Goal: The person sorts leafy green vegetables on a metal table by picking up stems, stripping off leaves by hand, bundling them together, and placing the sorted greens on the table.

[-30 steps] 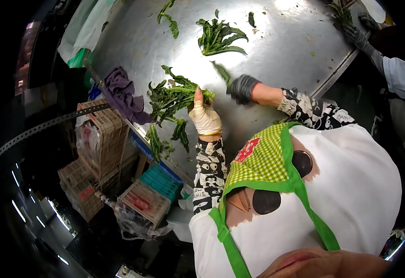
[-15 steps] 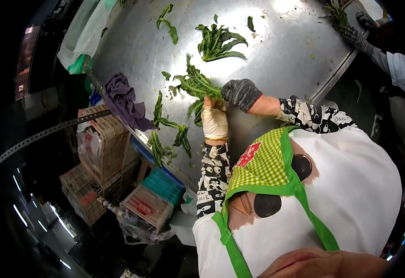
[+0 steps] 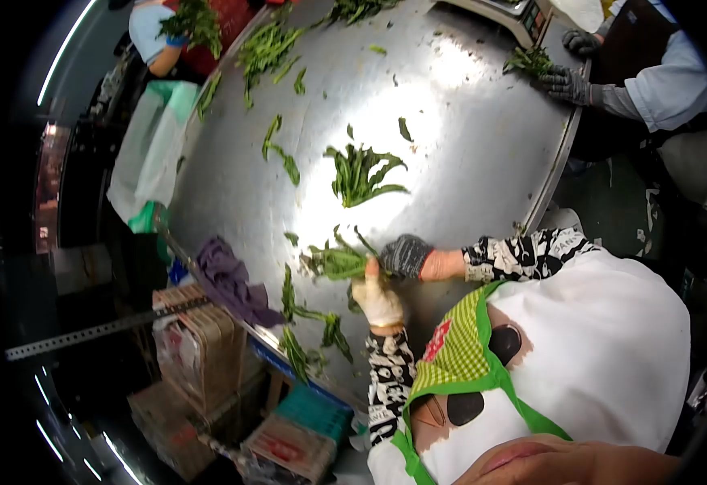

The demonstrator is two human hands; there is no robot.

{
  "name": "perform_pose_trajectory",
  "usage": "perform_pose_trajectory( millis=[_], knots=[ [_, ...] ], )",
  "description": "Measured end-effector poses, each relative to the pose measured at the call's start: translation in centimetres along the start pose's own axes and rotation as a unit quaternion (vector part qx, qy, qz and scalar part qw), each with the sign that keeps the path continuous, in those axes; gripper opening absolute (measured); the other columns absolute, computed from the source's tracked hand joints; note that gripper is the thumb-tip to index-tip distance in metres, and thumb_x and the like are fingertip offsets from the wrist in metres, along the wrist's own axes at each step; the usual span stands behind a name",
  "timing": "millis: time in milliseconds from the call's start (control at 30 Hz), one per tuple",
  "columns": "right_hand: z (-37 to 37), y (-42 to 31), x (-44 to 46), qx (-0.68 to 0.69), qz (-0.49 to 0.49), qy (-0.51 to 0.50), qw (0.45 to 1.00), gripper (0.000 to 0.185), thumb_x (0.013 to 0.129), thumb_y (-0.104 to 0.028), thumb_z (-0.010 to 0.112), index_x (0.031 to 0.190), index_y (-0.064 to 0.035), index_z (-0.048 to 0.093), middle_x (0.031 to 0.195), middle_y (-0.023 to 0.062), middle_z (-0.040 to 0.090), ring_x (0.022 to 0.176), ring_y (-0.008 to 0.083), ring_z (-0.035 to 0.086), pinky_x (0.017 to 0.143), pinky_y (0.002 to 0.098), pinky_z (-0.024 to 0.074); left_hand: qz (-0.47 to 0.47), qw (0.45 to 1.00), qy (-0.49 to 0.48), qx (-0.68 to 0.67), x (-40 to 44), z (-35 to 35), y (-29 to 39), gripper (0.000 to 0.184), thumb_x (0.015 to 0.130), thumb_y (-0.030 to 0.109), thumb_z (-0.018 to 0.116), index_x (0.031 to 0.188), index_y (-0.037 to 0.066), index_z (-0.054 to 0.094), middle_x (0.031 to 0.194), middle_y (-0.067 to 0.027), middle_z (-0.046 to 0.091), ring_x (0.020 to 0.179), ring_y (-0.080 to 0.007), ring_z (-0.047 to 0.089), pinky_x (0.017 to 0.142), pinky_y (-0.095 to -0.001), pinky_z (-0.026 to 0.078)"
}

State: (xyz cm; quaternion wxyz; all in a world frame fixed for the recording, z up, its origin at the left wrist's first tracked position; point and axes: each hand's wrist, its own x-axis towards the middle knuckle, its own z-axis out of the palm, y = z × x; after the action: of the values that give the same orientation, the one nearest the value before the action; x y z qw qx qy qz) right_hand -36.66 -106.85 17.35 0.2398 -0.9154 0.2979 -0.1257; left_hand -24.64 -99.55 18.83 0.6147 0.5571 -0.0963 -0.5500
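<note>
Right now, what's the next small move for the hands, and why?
Probably pull one leaf off with the right hand: the left hand has its thumb over the greens, the right hand is at one end of them, and loose leaves lie nearby.

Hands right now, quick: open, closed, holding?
Left hand: closed on leafy greens.
Right hand: beside the greens; whether it grips them can't be told.

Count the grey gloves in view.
3. One grey glove is on the wearer's right hand; the nearer co-worker glove is by some greens, the farther co-worker glove beyond it. Others may be hidden.
</note>
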Motion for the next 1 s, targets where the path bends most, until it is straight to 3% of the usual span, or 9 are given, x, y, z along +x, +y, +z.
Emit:
perform_pose_trajectory(
  millis=[167, 300, 433, 467, 500, 567, 700, 900, 1000],
  knots=[
    [0.2, 0.4, 1.0, 0.044, 0.027, -0.049, 0.997, 0.04, 0.089, -0.028, 0.05, 0.122, -0.007, 0.054, 0.112, 0.0138, 0.062, 0.096, 0.0251, 0.063, 0.083, 0.0377, 0.05, 0.127, 0.983, 0.046, 0.128, -1.6, 2.2, -0.4, 0.031, 0.082, 0.018, 0.075, 0.099, -0.004, 0.06, 0.09, -0.0066, 0.062, 0.08, -0.0164, 0.057, 0.076, -0.0289, 0.045],
    [-0.4, 0.7, 1.9, 0.087, 0.077, -0.093, 0.989, 0.048, 0.089, -0.034, 0.051, 0.128, -0.0063, 0.05, 0.121, 0.0156, 0.058, 0.104, 0.0256, 0.062, 0.089, 0.0372, 0.0481, 0.223, 0.971, 0.055, 0.064, -2.0, 3.0, -0.2, 0.027, 0.081, 0.013, 0.071, 0.1, -0.004, 0.062, 0.09, -0.0066, 0.063, 0.075, -0.0143, 0.056, 0.069, -0.0291, 0.046],
    [-4.3, 1.1, 4.1, 0.11, 0.278, -0.264, 0.917, 0.06, 0.089, -0.041, 0.053, 0.136, -0.0057, 0.044, 0.13, 0.0175, 0.054, 0.111, 0.0266, 0.059, 0.095, 0.0366, 0.0459, 0.183, 0.98, 0.03, -0.064, -0.7, 1.0, -0.5, 0.02, 0.085, 0.008, 0.057, 0.1, -0.004, 0.06, 0.087, -0.0068, 0.062, 0.068, -0.0151, 0.053, 0.063, -0.0267, 0.042],
    [-4.3, 1.5, 3.6, 0.068, 0.283, -0.121, 0.949, 0.067, 0.087, -0.045, 0.056, 0.139, -0.0062, 0.039, 0.122, 0.0177, 0.06, 0.106, 0.028, 0.062, 0.093, 0.0394, 0.047, 0.168, 0.979, 0.009, -0.114, -0.5, 0.8, -0.4, 0.017, 0.085, 0.007, 0.055, 0.098, -0.004, 0.06, 0.085, -0.006, 0.061, 0.065, -0.0143, 0.051, 0.06, -0.0264, 0.04],
    [0.0, 4.3, 3.4, -0.026, 0.194, 0.073, 0.978, 0.054, 0.088, -0.033, 0.056, 0.13, -0.0012, 0.047, 0.099, 0.0162, 0.068, 0.091, 0.0281, 0.067, 0.079, 0.0407, 0.0529, 0.128, 0.978, -0.029, -0.159, -0.4, 0.4, -0.1, 0.014, 0.086, 0.006, 0.054, 0.096, -0.003, 0.059, 0.082, -0.0051, 0.06, 0.061, -0.0133, 0.048, 0.057, -0.0265, 0.038],
    [0.8, 6.9, 4.4, -0.043, 0.223, 0.087, 0.97, 0.05, 0.085, -0.028, 0.056, 0.125, 0.0012, 0.053, 0.106, 0.0232, 0.064, 0.085, 0.0324, 0.066, 0.071, 0.0451, 0.0526, 0.043, 0.965, -0.099, -0.238, -0.1, -0.5, -0.2, 0.011, 0.087, 0.006, 0.054, 0.093, -0.002, 0.058, 0.076, -0.0033, 0.056, 0.055, -0.0114, 0.041, 0.053, -0.0265, 0.035],
    [1.3, 7.7, 4.3, -0.164, 0.152, 0.104, 0.969, 0.045, 0.078, -0.013, 0.052, 0.12, 0.0031, 0.055, 0.079, 0.0159, 0.065, 0.063, 0.0292, 0.064, 0.057, 0.0442, 0.0512, -0.063, 0.953, -0.12, -0.272, 0.5, -0.2, -0.3, 0.01, 0.091, 0.011, 0.059, 0.092, 0.002, 0.054, 0.063, 0.0009, 0.045, 0.048, -0.0084, 0.031, 0.05, -0.0245, 0.031],
    [-3.2, 5.2, 2.6, -0.108, 0.122, 0.005, 0.987, 0.031, 0.079, -0.016, 0.054, 0.106, -0.0098, 0.067, 0.093, 0.0132, 0.066, 0.086, 0.0287, 0.064, 0.063, 0.0438, 0.0517, -0.06, 0.941, -0.097, -0.318, 3.5, -3.6, -2.3, 0.017, 0.096, 0.022, 0.055, 0.097, 0.005, 0.055, 0.066, 0.0043, 0.043, 0.053, -0.0076, 0.033, 0.053, -0.023, 0.036],
    [-4.0, 4.5, 2.0, -0.102, 0.076, -0.018, 0.992, 0.03, 0.079, -0.017, 0.055, 0.105, -0.0107, 0.067, 0.091, 0.0129, 0.066, 0.086, 0.028, 0.065, 0.062, 0.0434, 0.0516, -0.131, 0.957, -0.034, -0.257, 3.1, -2.4, -1.3, 0.032, 0.094, 0.032, 0.055, 0.105, 0.001, 0.056, 0.092, -0.0088, 0.06, 0.083, -0.0237, 0.057, 0.079, -0.0369, 0.051]
  ],
)
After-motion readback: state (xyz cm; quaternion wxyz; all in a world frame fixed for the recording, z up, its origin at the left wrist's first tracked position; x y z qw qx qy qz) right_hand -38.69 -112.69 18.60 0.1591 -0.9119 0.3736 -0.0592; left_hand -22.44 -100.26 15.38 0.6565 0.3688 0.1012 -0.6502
